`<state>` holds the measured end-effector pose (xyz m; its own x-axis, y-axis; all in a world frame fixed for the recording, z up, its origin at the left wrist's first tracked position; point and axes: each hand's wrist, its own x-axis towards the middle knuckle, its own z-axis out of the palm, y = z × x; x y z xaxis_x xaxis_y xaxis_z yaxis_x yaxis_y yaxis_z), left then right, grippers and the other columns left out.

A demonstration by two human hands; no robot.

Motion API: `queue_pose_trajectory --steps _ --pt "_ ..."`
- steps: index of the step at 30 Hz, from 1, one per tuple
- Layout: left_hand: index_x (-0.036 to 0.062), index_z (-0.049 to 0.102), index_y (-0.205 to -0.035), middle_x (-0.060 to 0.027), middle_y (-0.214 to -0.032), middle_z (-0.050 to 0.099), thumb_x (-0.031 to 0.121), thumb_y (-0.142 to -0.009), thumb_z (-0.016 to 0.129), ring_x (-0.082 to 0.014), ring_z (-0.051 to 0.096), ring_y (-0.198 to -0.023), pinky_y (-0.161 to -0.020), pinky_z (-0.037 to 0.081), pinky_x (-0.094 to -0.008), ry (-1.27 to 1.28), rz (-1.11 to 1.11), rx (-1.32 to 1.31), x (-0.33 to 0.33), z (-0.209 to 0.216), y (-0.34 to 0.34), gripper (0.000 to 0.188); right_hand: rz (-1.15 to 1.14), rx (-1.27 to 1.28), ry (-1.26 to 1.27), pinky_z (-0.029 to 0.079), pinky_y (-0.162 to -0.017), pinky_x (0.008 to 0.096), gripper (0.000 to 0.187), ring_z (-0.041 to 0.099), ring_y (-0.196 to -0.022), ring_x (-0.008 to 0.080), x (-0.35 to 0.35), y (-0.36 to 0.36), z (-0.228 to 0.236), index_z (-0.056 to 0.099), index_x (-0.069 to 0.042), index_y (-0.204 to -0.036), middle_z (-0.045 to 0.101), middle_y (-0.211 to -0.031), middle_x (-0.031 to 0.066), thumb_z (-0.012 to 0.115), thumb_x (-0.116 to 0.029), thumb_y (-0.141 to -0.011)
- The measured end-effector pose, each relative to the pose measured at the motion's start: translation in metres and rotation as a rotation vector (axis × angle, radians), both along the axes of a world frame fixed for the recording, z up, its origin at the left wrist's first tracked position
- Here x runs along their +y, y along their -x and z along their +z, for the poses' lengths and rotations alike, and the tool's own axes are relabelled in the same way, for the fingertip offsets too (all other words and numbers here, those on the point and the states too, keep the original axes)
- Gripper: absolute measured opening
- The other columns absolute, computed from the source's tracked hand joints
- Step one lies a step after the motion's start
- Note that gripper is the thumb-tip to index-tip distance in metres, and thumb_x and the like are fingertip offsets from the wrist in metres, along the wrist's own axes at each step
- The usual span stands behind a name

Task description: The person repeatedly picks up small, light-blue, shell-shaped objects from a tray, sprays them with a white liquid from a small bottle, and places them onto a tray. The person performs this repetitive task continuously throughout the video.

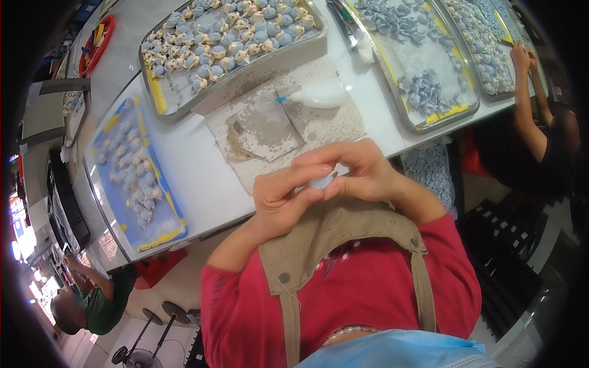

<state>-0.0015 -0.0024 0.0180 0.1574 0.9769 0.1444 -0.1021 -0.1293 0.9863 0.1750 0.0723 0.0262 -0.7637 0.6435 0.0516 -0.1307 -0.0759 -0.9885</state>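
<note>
Mask (392,351) was seen nearest, btm of head view. Blue pc (320,182) was pinched btwn L hand (283,195) & R hand (368,170), nr apron (331,224); light, even pressure was judged best, lest pc be squashed.

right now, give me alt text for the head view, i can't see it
The person's left hand and right hand hold a small pale-blue piece in front of a white table. On it are a large metal tray and a blue tray, both holding blue-and-cream pieces, and a white bottle.
</note>
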Motion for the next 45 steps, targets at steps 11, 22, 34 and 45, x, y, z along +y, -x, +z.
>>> queue_pose_trajectory --steps 11,22,34,45 --pt "0.0027 0.063 -0.105 -0.0098 -0.099 0.066 0.006 -0.080 0.064 -0.0145 0.063 -0.082 -0.071 0.048 -0.0233 0.017 -0.057 0.042 0.003 0.001 0.002 0.025 0.035 -0.076 0.008 0.045 -0.085 0.0278 0.042 0.060 -0.096 0.0159 0.002 -0.006 0.004 0.059 0.001 -0.111 0.065 -0.102 0.0108 0.072 -0.008 -0.072" --pt "0.0045 0.064 -0.101 -0.0089 -0.095 0.067 0.007 -0.073 0.071 -0.0160 0.063 -0.075 -0.069 0.049 -0.0264 -0.069 0.656 0.942 -0.009 0.015 0.116 0.029 -0.372 -0.221 -0.296 0.045 -0.080 0.0247 0.030 0.060 -0.090 0.0138 0.012 0.024 -0.010 0.060 0.000 -0.106 0.066 -0.095 0.0095 0.067 -0.006 -0.077" --pt "0.0079 0.058 -0.101 -0.0113 -0.096 0.062 0.012 -0.077 0.059 -0.0289 0.059 -0.090 -0.076 0.047 -0.0381 -0.265 0.592 1.100 0.116 0.002 0.199 0.024 -0.661 -0.336 -0.456 0.045 -0.073 0.0223 0.016 0.060 -0.079 0.0116 0.036 0.015 -0.026 0.063 0.003 -0.097 0.066 -0.084 0.0079 0.061 -0.005 -0.083" --pt "0.0105 0.055 -0.111 -0.0133 -0.108 0.053 0.005 -0.080 0.057 -0.0293 0.060 -0.085 -0.074 0.048 -0.0359 -0.117 0.463 1.348 0.140 -0.032 0.197 0.031 -0.731 -0.398 -0.519 0.045 -0.074 0.0256 0.018 0.060 -0.080 0.0164 0.045 -0.005 -0.031 0.064 -0.001 -0.098 0.065 -0.088 0.0100 0.062 -0.006 -0.081"
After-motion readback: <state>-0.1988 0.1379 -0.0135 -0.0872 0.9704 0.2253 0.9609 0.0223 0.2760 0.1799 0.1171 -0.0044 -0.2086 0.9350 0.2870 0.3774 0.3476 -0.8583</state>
